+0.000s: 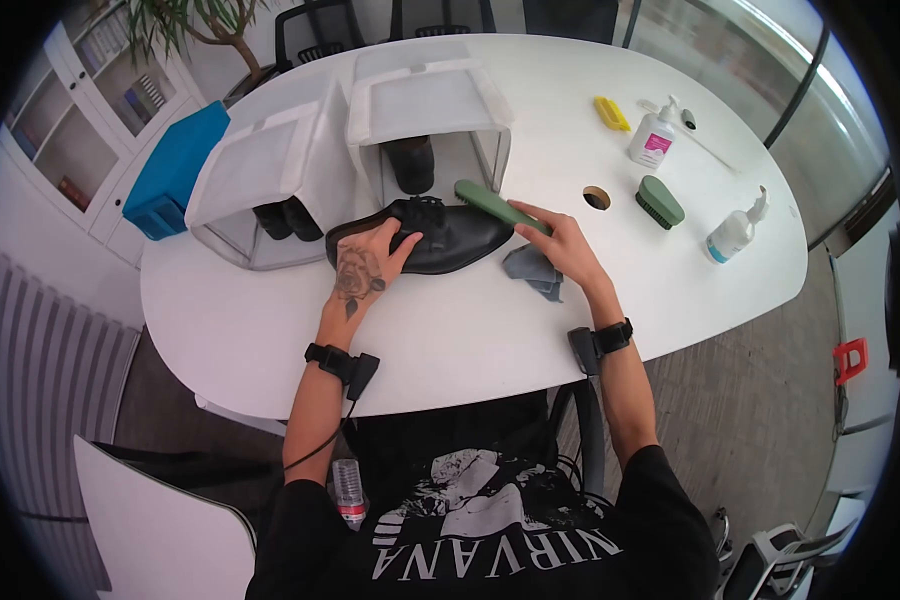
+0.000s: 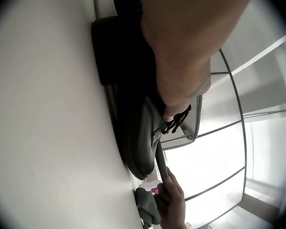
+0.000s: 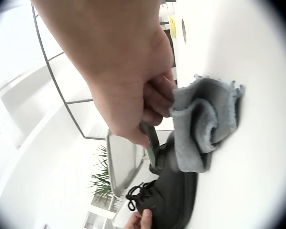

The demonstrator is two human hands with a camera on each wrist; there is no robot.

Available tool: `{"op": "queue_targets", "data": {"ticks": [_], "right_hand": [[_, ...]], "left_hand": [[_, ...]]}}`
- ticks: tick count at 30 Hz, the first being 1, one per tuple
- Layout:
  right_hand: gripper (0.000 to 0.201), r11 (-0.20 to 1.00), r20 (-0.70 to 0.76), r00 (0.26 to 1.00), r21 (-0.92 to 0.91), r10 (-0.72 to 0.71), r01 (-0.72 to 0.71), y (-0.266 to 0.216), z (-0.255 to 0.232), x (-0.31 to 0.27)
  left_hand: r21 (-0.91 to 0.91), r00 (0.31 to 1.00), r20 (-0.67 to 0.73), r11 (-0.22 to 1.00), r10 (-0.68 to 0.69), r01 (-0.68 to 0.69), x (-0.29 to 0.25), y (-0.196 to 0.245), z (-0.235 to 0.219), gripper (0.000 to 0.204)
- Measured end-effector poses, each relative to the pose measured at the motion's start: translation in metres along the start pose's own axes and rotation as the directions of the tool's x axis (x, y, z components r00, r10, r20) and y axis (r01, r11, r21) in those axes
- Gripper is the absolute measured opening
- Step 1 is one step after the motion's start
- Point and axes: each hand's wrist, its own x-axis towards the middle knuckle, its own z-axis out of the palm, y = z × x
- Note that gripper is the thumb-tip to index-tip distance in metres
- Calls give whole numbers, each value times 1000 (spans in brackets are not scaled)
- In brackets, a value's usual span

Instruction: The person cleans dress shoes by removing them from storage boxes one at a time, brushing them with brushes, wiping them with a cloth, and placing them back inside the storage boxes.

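Note:
A black lace-up shoe [image 1: 460, 240] lies on the white table, toe to the right. My left hand [image 1: 368, 262] grips it around the heel opening, thumb beside the laces. In my right hand [image 1: 562, 245] is a green long-handled brush [image 1: 490, 203], pinched by its handle end; its head reaches over the far side of the shoe's front. Below that hand a crumpled grey cloth [image 1: 536, 270] rests by the toe. The right wrist view shows the cloth [image 3: 200, 124] near the shoe [image 3: 174, 191]; the left wrist view shows the shoe's side [image 2: 138, 133].
Behind the shoe stand two white shoe boxes [image 1: 425, 105] [image 1: 255, 165] with dark shoes inside, and a blue box [image 1: 175, 170] at left. To the right are a table hole [image 1: 596, 198], a green brush [image 1: 660, 201], pump bottles [image 1: 653, 137] [image 1: 735, 232] and a yellow item [image 1: 611, 113].

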Motion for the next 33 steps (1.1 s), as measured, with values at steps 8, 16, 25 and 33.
{"op": "queue_targets", "data": {"ticks": [8,16,25,33], "right_hand": [[48,996,78,994,-65,71,-66,-17,-2,-6],[51,995,-31,994,-23,-102,101,10,-4,1],[27,844,163,982,512,91,-163,-10,6,-3],[34,831,558,825,417,86,-368,-6,-9,-6]], "left_hand": [[0,1000,5,1000,-3,3,-3,-1,0,35],[84,996,33,993,79,-82,-2,-21,-45,37],[-67,983,139,989,-121,131,-4,-12,-40,46],[-362,975,24,907,-221,214,-5,29,-12,52]]}}
